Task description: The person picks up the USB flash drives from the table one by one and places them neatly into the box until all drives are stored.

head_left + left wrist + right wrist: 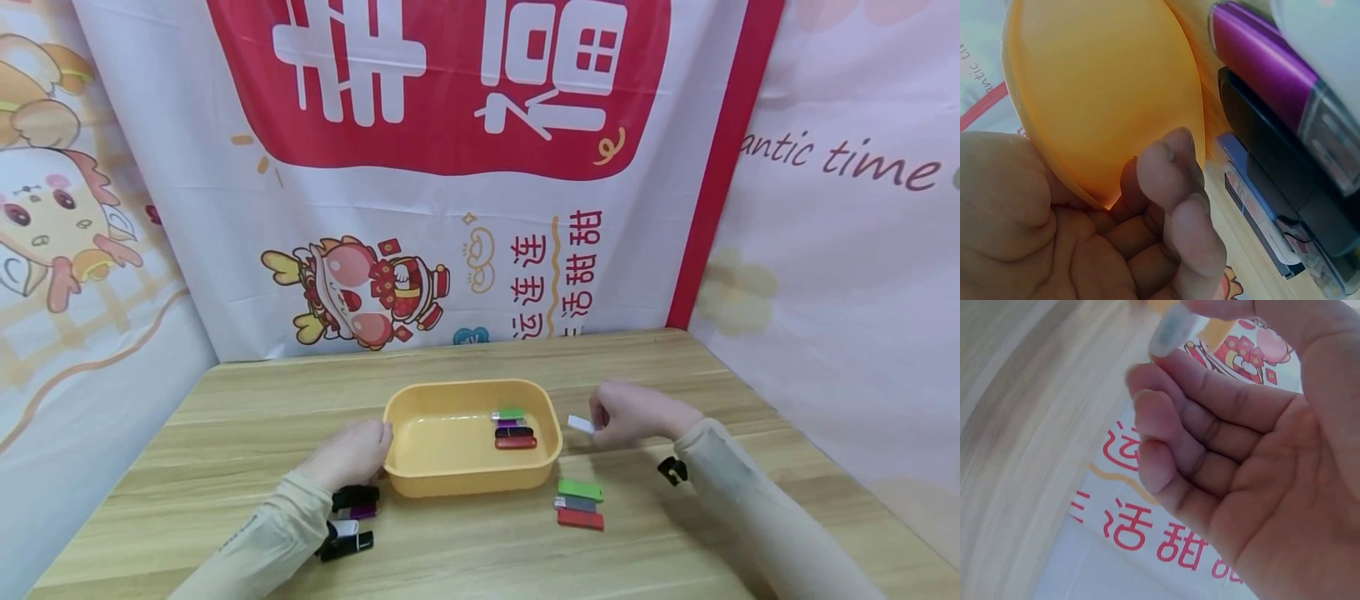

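My left hand (352, 454) grips the left end of a yellow plastic tub (472, 483); in the left wrist view the tub's wall (1110, 94) sits between thumb and curled fingers. Beyond the tub's right end, my right hand (633, 412) pinches a small white USB stick (581, 424) between thumb and fingertips, just above the table. The right wrist view shows its pale rounded end (1174, 330), partly covered by the thumb. Inside the tub, on the right, several USB sticks lie in a row, among them a green one (512, 413) and a red one (516, 443).
Right of the tub's front corner lie green (580, 489), grey (579, 503) and red (580, 520) USB sticks. More sticks, purple (1266, 59) and black (347, 546) among them, lie near my left wrist. A small black object (672, 471) shows by my right sleeve. Printed cloths enclose the table.
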`<action>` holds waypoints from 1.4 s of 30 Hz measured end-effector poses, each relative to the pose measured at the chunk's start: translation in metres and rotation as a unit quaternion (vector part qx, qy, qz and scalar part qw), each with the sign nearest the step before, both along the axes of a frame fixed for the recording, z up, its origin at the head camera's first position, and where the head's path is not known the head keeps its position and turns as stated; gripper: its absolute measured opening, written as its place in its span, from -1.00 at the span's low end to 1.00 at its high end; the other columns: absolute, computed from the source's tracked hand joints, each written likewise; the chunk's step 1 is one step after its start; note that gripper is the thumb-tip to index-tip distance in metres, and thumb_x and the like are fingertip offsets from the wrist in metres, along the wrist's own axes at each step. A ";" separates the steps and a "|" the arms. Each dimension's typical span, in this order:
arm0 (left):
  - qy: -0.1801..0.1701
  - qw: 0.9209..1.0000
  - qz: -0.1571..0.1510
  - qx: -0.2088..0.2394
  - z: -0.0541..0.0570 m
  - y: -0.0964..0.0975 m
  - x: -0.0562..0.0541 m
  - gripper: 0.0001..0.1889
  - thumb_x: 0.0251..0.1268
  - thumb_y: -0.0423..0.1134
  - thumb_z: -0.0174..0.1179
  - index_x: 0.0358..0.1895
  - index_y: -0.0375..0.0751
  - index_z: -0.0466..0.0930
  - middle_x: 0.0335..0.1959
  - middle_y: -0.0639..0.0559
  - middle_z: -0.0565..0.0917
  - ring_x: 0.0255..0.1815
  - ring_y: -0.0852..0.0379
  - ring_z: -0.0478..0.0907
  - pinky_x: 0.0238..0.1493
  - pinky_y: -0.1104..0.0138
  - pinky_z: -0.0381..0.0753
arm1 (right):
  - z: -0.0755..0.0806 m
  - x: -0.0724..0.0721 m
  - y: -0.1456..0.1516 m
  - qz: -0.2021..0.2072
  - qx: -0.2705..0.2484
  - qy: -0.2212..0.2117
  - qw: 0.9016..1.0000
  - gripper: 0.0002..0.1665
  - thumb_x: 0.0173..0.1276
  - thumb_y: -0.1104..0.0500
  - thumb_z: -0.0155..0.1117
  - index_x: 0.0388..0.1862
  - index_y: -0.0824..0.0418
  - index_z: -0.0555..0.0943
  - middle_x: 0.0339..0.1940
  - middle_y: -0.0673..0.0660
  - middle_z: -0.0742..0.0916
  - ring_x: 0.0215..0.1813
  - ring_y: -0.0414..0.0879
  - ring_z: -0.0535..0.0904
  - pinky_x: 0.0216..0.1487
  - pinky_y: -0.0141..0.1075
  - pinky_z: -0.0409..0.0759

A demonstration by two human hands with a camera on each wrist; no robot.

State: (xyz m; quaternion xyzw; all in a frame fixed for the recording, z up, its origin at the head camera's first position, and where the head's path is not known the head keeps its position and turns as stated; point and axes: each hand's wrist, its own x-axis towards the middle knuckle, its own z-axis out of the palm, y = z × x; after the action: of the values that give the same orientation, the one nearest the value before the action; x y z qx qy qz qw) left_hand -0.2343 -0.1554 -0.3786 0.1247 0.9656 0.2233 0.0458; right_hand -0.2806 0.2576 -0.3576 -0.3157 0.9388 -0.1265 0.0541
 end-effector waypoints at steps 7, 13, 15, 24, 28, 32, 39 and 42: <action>-0.012 1.000 -0.001 0.003 0.002 0.001 -0.002 -0.50 0.60 -0.19 -0.33 -0.57 -0.17 0.44 -0.77 0.03 0.50 -0.77 0.15 0.44 -0.60 0.31 0.44 | 0.008 -0.004 0.006 -0.001 -0.030 0.030 0.999 -0.83 0.06 0.20 0.44 -0.55 0.03 0.59 -0.62 -0.12 0.57 -0.56 -0.23 0.46 -0.53 -0.33 0.49; -0.011 1.000 -0.001 0.003 0.003 0.003 -0.003 -0.50 0.60 -0.19 -0.34 -0.57 -0.16 0.44 -0.76 0.04 0.50 -0.77 0.15 0.44 -0.60 0.30 0.43 | 0.020 -0.004 0.004 0.010 -0.052 0.041 0.998 -0.84 0.04 0.22 0.45 -0.52 0.05 0.60 -0.58 -0.12 0.58 -0.53 -0.21 0.49 -0.49 -0.32 0.54; -0.014 1.000 0.001 0.008 0.003 0.002 -0.002 -0.50 0.60 -0.18 -0.33 -0.56 -0.18 0.44 -0.76 0.03 0.50 -0.77 0.15 0.43 -0.61 0.30 0.43 | 0.024 -0.004 0.001 0.011 -0.057 0.036 0.998 -0.84 0.05 0.22 0.45 -0.51 0.04 0.60 -0.58 -0.12 0.59 -0.52 -0.20 0.49 -0.48 -0.31 0.54; 0.000 1.000 0.001 0.008 0.002 -0.002 -0.003 -0.51 0.60 -0.21 -0.31 -0.58 -0.18 0.44 -0.77 0.05 0.50 -0.77 0.16 0.45 -0.59 0.31 0.45 | 0.049 -0.002 -0.028 0.042 -0.078 0.045 0.995 -0.87 0.09 0.21 0.44 -0.48 0.04 0.62 -0.57 -0.12 0.61 -0.51 -0.19 0.50 -0.45 -0.29 0.57; 0.005 1.000 0.001 0.009 0.003 -0.003 -0.002 -0.51 0.59 -0.23 -0.32 -0.58 -0.20 0.45 -0.78 0.06 0.49 -0.77 0.17 0.44 -0.58 0.31 0.45 | 0.056 -0.001 -0.044 0.063 -0.068 0.049 0.995 -0.86 0.10 0.18 0.46 -0.49 0.02 0.62 -0.58 -0.13 0.61 -0.53 -0.20 0.49 -0.46 -0.30 0.57; -0.010 1.000 0.000 0.014 0.001 -0.002 -0.001 -0.52 0.61 -0.21 -0.32 -0.54 -0.19 0.44 -0.76 0.04 0.50 -0.77 0.17 0.42 -0.62 0.32 0.44 | 0.056 0.000 -0.058 0.079 -0.045 0.045 0.995 -0.85 0.11 0.17 0.47 -0.49 0.01 0.62 -0.57 -0.14 0.61 -0.54 -0.22 0.49 -0.48 -0.32 0.56; -0.015 1.000 0.009 0.013 -0.002 -0.004 -0.002 -0.52 0.61 -0.19 -0.32 -0.54 -0.18 0.42 -0.76 0.03 0.50 -0.78 0.17 0.43 -0.64 0.32 0.44 | 0.047 -0.003 -0.087 0.122 -0.002 0.036 0.992 -0.86 0.05 0.21 0.42 -0.51 0.00 0.62 -0.59 -0.16 0.61 -0.55 -0.28 0.48 -0.49 -0.36 0.53; -0.011 1.000 0.006 0.014 -0.003 -0.006 -0.004 -0.52 0.61 -0.19 -0.32 -0.55 -0.18 0.42 -0.77 0.04 0.49 -0.77 0.17 0.44 -0.63 0.32 0.45 | 0.042 -0.004 -0.097 0.128 0.016 0.032 0.991 -0.84 0.03 0.21 0.42 -0.55 -0.01 0.59 -0.63 -0.15 0.60 -0.59 -0.30 0.45 -0.53 -0.38 0.50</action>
State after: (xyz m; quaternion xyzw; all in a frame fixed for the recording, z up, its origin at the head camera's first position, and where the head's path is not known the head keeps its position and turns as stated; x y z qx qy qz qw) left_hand -0.2387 -0.1613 -0.3812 0.1172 0.9625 0.2385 0.0539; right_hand -0.2851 0.1606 -0.3158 -0.4359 0.8940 -0.0938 0.0450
